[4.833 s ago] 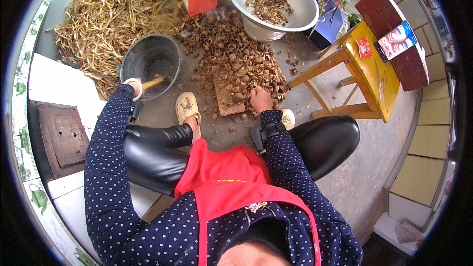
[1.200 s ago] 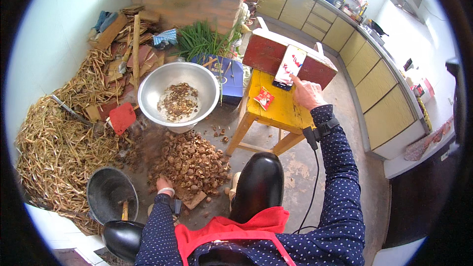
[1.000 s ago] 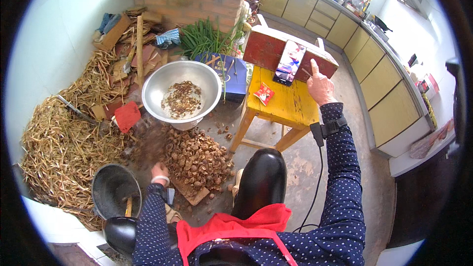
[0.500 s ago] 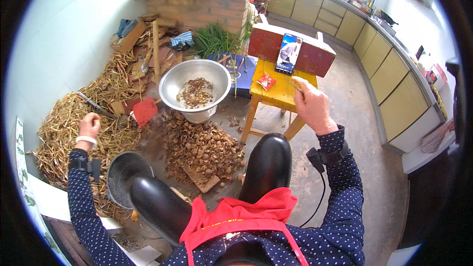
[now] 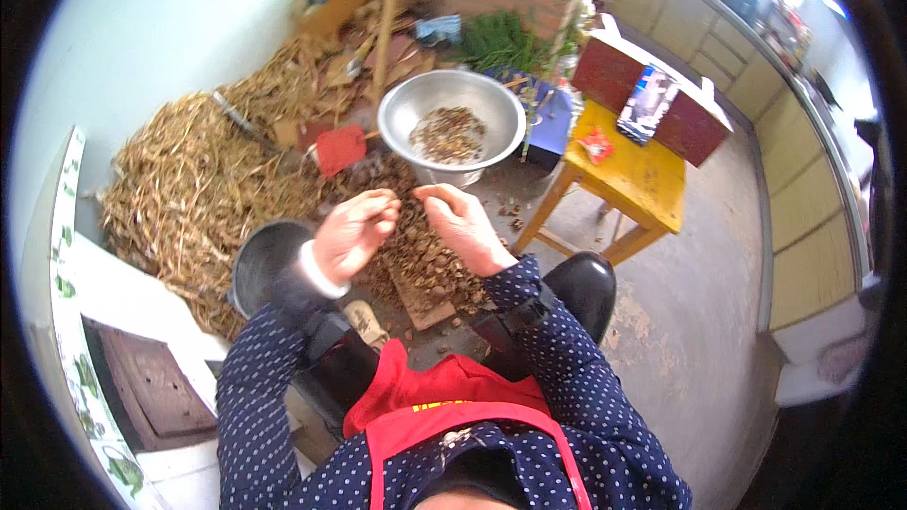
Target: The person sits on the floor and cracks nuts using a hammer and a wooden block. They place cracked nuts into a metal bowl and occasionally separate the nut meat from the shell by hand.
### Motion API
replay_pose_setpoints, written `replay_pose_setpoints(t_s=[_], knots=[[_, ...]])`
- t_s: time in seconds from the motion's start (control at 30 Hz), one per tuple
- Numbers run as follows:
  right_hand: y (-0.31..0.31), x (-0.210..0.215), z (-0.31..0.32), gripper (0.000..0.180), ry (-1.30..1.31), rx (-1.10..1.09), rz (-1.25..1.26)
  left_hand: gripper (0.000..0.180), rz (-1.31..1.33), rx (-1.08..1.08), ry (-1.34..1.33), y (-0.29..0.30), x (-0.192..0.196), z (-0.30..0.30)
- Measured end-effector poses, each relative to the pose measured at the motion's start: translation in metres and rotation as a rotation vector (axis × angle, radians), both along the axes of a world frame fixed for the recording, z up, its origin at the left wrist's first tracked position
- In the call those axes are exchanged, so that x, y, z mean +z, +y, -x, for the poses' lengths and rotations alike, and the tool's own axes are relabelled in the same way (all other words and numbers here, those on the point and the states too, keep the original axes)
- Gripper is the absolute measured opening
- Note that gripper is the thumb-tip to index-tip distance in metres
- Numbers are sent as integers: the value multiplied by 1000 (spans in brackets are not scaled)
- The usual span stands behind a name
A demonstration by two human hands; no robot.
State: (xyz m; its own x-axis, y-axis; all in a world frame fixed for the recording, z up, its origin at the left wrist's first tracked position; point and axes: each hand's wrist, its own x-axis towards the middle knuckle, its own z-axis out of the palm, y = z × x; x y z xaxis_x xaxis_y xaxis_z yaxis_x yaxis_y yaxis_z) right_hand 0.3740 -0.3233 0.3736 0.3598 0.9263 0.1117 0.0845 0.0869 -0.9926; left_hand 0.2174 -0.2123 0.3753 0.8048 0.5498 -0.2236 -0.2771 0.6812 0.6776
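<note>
My left hand (image 5: 351,234) and my right hand (image 5: 465,227) are raised close together, fingertips facing each other with a small gap. Both are closed in a pinch; whatever they hold, if anything, is too small to make out. Beneath them spreads a heap of brown broken shells, which look like walnut shells (image 5: 444,274), with a flat wooden board (image 5: 422,300) lying in it. Just beyond my right hand stands a wide metal basin (image 5: 397,113) with small brown pieces (image 5: 450,136) at its bottom. A dark bucket (image 5: 253,269) is left of my left hand.
Dry stalks (image 5: 198,179) pile up along the left wall, beside a red shovel blade (image 5: 340,149). On the right, a yellow stool (image 5: 633,175) carries a red packet (image 5: 596,144) and a phone (image 5: 648,104) leaning on a dark red bench (image 5: 694,127). Green leaves (image 5: 501,41) lie behind the basin.
My right hand has left the stool and phone, moving left. My left hand has come right from over the stalks, so both now meet above the shells. The view has shifted left.
</note>
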Motion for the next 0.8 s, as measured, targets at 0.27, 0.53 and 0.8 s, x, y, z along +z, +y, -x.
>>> replay_pose_setpoints(t_s=[0.27,0.53,0.8], knots=[[10,-31,-26,23,332,-59,178,10,151,-101,39,22,-51,-49],[29,-59,-37,23,316,-67,267,10,41,-55,140,19,-73,-63],[47,-74,-54,17,514,-37,327,18,160,-78,80,42,-90,-66]])
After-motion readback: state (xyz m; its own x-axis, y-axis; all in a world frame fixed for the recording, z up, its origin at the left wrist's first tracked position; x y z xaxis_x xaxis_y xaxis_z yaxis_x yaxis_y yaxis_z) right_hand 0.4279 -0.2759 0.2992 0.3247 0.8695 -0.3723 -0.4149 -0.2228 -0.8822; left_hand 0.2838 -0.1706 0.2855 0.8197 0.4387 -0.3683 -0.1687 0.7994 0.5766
